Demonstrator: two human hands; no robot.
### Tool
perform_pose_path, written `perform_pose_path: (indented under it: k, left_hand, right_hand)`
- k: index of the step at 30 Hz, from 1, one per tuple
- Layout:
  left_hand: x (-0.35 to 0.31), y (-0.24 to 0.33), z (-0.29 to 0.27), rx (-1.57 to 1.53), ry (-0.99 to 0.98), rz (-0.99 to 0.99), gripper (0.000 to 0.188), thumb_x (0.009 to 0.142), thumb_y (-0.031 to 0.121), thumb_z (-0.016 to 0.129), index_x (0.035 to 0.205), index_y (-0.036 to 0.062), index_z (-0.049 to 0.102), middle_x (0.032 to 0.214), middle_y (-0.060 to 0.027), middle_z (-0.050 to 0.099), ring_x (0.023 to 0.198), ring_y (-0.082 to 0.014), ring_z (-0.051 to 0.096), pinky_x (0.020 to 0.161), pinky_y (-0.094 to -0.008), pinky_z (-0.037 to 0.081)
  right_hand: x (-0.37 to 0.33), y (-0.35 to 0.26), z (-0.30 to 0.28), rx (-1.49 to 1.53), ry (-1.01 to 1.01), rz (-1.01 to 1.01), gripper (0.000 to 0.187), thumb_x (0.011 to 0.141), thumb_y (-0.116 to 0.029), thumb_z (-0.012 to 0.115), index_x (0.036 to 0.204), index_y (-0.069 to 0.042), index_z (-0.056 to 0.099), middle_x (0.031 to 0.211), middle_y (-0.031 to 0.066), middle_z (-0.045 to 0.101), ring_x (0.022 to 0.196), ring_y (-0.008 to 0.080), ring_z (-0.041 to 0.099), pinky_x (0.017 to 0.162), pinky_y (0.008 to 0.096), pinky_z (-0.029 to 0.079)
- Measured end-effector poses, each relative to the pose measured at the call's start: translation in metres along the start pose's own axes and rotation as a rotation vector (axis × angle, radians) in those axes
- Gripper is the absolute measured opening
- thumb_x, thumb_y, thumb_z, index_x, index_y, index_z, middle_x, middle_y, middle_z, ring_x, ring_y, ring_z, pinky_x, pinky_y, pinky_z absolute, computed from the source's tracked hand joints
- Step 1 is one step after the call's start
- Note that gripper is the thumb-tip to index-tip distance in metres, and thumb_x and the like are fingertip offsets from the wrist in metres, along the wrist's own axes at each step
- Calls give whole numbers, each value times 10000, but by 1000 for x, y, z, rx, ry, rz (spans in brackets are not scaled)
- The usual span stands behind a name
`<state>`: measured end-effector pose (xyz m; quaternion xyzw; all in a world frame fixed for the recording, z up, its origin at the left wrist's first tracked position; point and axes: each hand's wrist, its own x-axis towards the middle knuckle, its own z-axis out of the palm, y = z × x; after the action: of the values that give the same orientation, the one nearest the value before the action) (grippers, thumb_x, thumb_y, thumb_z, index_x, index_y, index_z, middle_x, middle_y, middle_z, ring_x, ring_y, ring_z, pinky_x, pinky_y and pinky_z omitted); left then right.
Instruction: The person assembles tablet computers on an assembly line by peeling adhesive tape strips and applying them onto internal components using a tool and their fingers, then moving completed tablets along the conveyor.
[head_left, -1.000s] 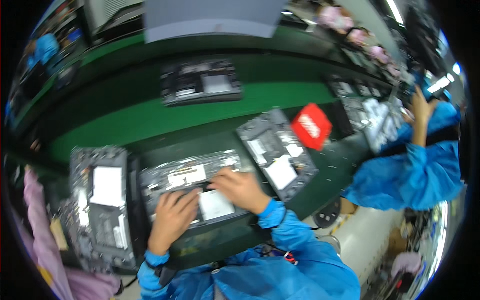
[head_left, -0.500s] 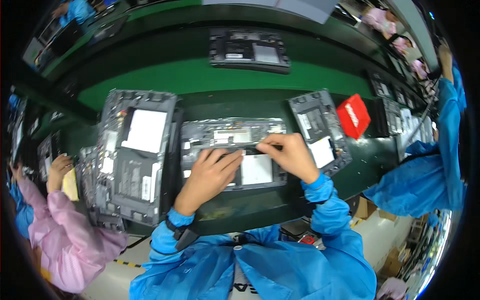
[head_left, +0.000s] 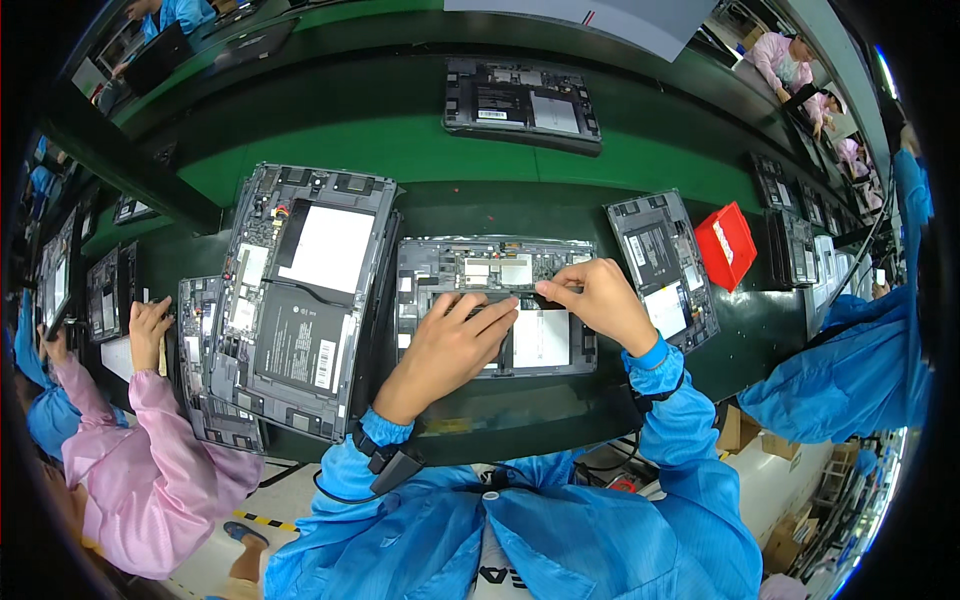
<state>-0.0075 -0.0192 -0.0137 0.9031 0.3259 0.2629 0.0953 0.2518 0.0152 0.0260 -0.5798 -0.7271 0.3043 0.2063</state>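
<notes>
Left hand (head_left: pixel 455 345): fingers slightly spread, on opened laptop base (head_left: pixel 500 266). Right hand (head_left: pixel 603 305): thumb-index pinch, can't tell on what.

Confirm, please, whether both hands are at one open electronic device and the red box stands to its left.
Not quite: the head view shows the red box to the right of the open electronic device; the left hand and right hand are at it.

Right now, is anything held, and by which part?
Cannot tell: the right hand hides anything pinched; the left hand lies over the flat grey opened device.
</notes>
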Motion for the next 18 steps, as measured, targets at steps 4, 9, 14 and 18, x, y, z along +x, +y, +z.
perform_pose_path:
  k: [4, 9, 14, 18]
  left_hand:
    - [0, -1, -1, 2, -2, -7, 435, 824, 112, 794, 1255, 90, 738, 1403, 15, 670, 1134, -236, 606, 966, -386, 483]
    - [3, 3, 0, -29, -3, -8, 422, 829, 116, 791, 1248, 88, 743, 1403, 15, 671, 1132, -235, 609, 963, -386, 482]
    - [7, 4, -1, 1, 1, -4, 423, 835, 101, 776, 1256, 85, 740, 1389, 14, 675, 1125, -243, 610, 961, -387, 482]
    - [11, 5, -3, -4, 7, -5, 425, 832, 96, 773, 1256, 84, 739, 1375, 13, 678, 1124, -246, 611, 963, -390, 482]
  right_hand:
    - [2, 3, 4, 31, -1, -18, 360, 932, -327, 796, 878, 29, 793, 708, 241, 682, 624, 390, 674, 602, 429, 513]
    - [-2, 1, -1, 6, -2, 23, 359, 941, -329, 785, 872, 24, 790, 716, 237, 683, 642, 396, 674, 619, 439, 513]
    - [-2, 8, 2, 24, 44, -32, 356, 944, -330, 775, 870, 18, 788, 742, 236, 692, 684, 414, 684, 645, 448, 528]
    - [-1, 4, 0, 22, 75, -56, 350, 950, -335, 766, 866, 4, 792, 753, 244, 698, 700, 427, 695, 640, 469, 533]
